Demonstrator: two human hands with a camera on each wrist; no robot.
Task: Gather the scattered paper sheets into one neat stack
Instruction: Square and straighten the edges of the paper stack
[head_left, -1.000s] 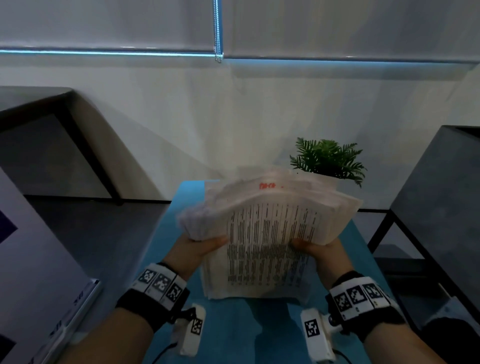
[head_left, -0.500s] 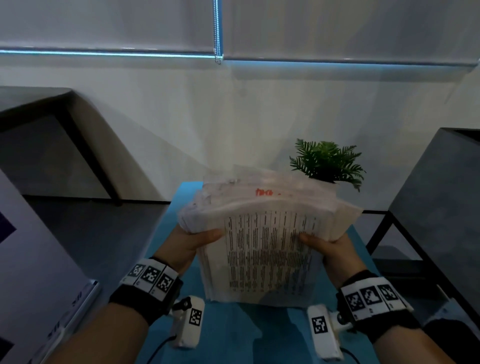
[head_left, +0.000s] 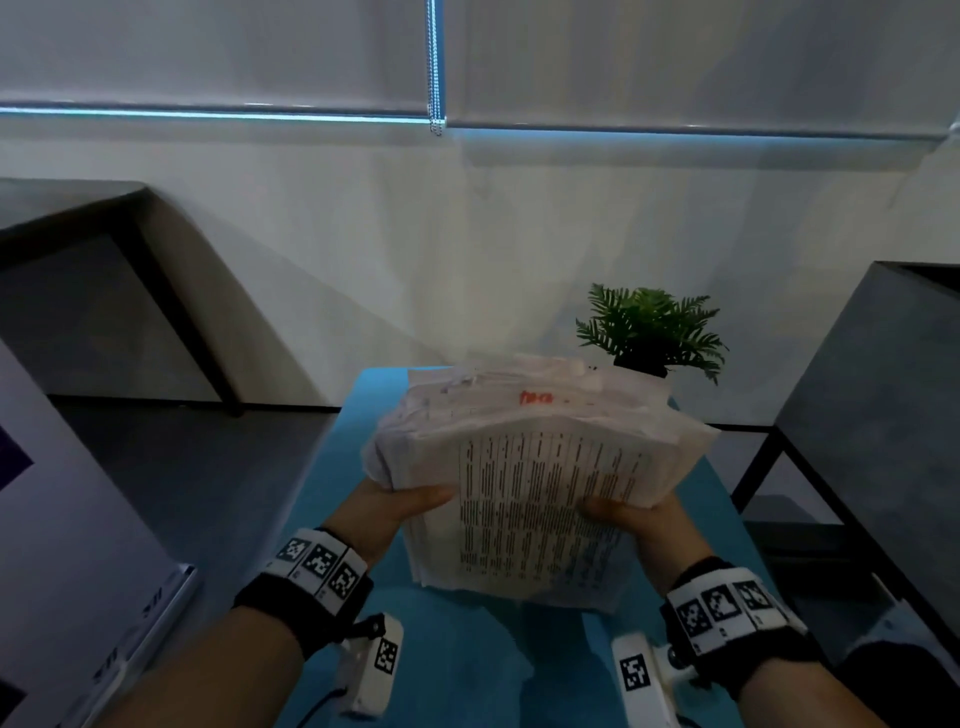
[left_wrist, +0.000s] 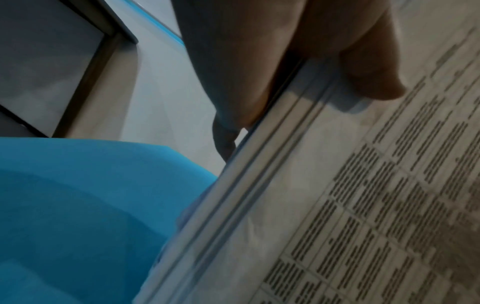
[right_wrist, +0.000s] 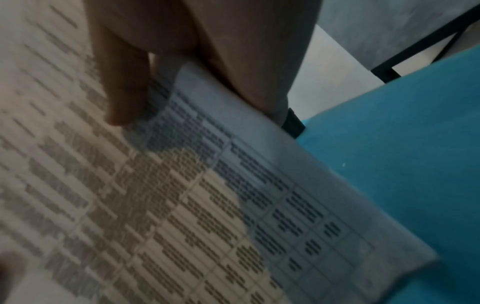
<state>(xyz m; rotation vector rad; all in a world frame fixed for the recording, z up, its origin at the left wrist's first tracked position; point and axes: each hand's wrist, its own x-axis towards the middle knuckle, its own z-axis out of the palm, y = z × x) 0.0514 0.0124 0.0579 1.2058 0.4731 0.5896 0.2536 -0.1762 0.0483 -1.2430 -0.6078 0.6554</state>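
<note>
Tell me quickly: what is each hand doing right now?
Left hand: grips the paper stack by its left edge.
Right hand: grips the stack's right edge.

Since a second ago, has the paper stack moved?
Yes. The paper stack has sunk slightly, judged against the plant, whose dark base now shows above it.

dim bluish light; wrist views blurred.

White printed sheets; blue table
</note>
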